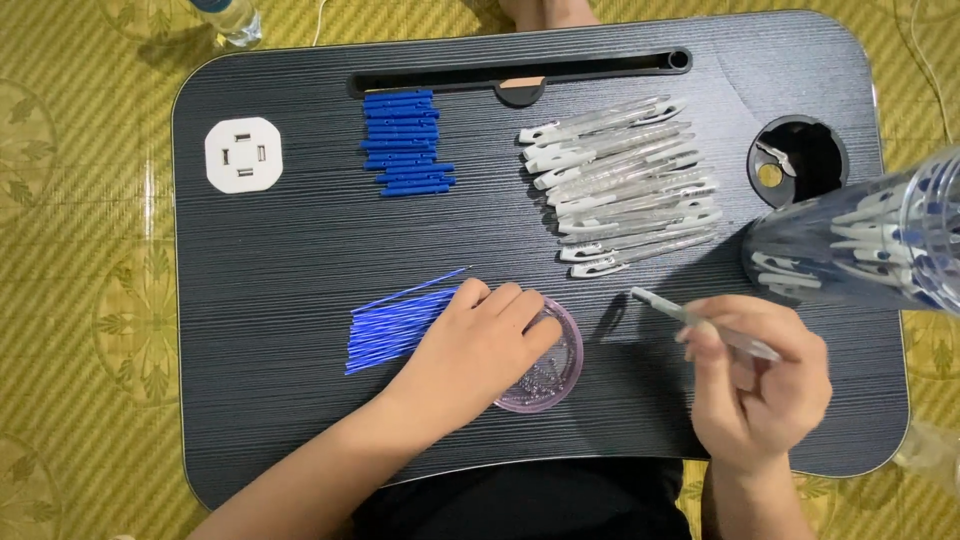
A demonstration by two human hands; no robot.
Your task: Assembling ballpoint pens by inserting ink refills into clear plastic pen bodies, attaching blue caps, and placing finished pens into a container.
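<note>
Right hand [758, 385]: nearest my view, fingers pinched around a clear plastic pen barrel [700, 322], raised above the board.
Left hand [478, 350]: I see fingers curled, tips resting in a shallow round lilac dish [562, 372] of tiny metal parts.
Blue refills [395, 325]: thin loose bundle just beside my left hand, touching it.
Black lap desk [290, 250]: bears everything.
Clear patterned cup [865, 245]: tilted at right, holds pens.
White-clipped clear barrels [625, 185]: heap farther back.
Blue caps [405, 140]: stacked farthest.

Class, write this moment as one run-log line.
left hand: fingers in small purple dish | right hand: holds clear pen barrel | beside: blue refills
</note>
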